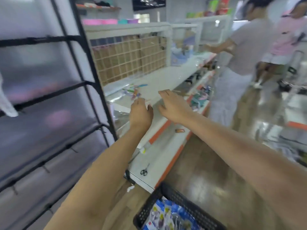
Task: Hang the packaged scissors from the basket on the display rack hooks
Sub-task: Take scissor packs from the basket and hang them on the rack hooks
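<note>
Packaged scissors (167,216): blue packs, count unclear, all in my one black basket (181,195) on the floor; none seen hung, so hanging remains. My hands: left hand (141,112) loosely curled, right hand (172,105) spread, both empty over the white shelf (162,77). One loose scissors (144,170) lies lower down.

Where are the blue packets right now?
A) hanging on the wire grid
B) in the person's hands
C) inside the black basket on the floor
C: the blue packets lie in the black basket at the bottom of the view, while the left hand and right hand reach over the white shelf without them.
</note>
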